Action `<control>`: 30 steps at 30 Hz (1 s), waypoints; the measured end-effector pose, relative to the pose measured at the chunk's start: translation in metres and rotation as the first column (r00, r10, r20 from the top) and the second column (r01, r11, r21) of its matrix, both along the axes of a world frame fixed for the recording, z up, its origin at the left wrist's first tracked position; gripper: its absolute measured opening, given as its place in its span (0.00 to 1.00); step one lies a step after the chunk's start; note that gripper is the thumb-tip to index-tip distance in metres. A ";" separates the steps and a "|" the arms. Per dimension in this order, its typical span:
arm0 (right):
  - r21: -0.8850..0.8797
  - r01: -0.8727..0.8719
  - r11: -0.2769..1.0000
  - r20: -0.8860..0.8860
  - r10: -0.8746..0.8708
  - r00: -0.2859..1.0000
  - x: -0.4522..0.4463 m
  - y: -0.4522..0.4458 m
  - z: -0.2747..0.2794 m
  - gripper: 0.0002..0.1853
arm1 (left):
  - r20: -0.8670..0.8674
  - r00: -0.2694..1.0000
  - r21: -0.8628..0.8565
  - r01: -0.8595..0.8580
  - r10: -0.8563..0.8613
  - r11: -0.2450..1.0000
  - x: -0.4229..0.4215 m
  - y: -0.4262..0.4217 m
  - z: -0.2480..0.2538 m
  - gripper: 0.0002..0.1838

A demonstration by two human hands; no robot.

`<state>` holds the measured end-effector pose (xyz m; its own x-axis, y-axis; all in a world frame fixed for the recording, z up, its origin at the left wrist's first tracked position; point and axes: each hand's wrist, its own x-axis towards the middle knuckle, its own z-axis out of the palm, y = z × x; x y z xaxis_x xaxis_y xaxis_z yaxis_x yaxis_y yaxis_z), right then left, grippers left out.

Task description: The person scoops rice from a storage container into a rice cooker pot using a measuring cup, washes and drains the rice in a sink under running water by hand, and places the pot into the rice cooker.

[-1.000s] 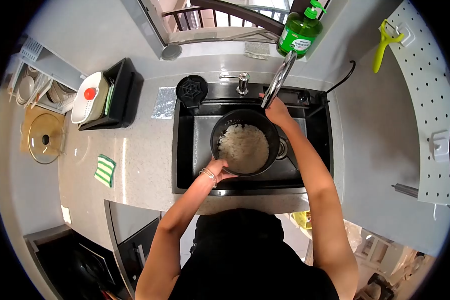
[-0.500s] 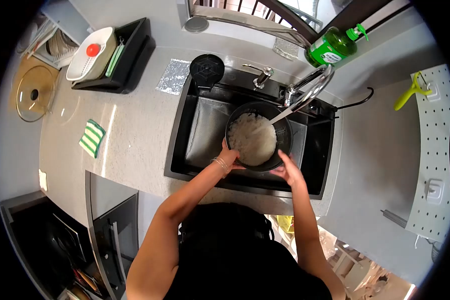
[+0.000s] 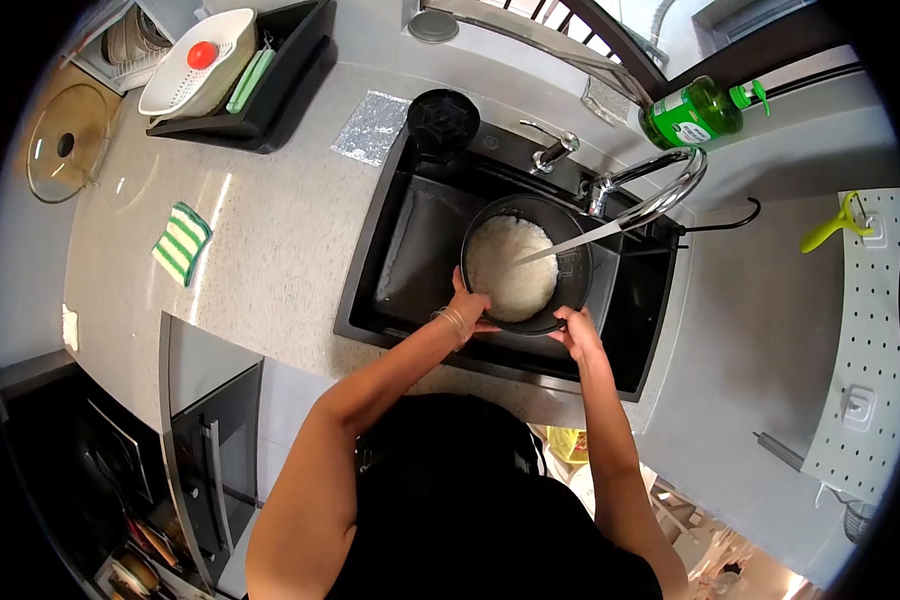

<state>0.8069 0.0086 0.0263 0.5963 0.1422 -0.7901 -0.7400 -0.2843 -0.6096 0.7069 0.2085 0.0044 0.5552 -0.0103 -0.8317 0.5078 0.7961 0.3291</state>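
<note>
A dark rice cooker pot (image 3: 577, 285) is held over the black sink (image 3: 395, 262), with white rice (image 3: 510, 275) and cloudy water inside. Water streams into it from the chrome faucet (image 3: 660, 205). My left hand (image 3: 463, 308) grips the pot's near left rim, thumb on top and fingers underneath. On the near right rim, my right hand (image 3: 577, 332) is closed with the thumb over the edge. The fingers under the pot are partly hidden.
A green soap bottle (image 3: 695, 112) stands behind the faucet. Left of the sink lie a striped cloth (image 3: 182, 245) and a foil sheet (image 3: 370, 127). A white colander (image 3: 195, 70) sits in a black rack (image 3: 288, 85). A peeler (image 3: 832, 225) hangs at right.
My right hand has closed onto the pot's rim, where its fingers were looser before. The water level looks higher over the rice. The camera view has shifted slightly.
</note>
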 end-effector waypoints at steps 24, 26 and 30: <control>-0.073 0.006 0.997 0.019 -0.004 1.000 0.000 -0.004 0.005 0.21 | 0.002 1.000 -0.018 -0.003 0.003 1.000 0.001 -0.008 -0.005 0.53; -0.057 0.010 0.998 0.018 -0.010 1.000 0.000 -0.002 0.007 0.22 | -0.005 1.000 -0.003 -0.001 0.001 1.000 0.000 -0.008 -0.005 0.53; -0.044 -0.004 0.999 0.027 0.005 1.000 0.003 -0.008 -0.007 0.22 | -0.005 1.000 0.008 -0.016 0.016 1.000 -0.001 -0.009 -0.003 0.52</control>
<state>0.8103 0.0002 0.0198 0.6168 0.1105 -0.7793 -0.7221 -0.3144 -0.6162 0.7061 0.1992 0.0014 0.5507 0.0052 -0.8347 0.4967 0.8017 0.3326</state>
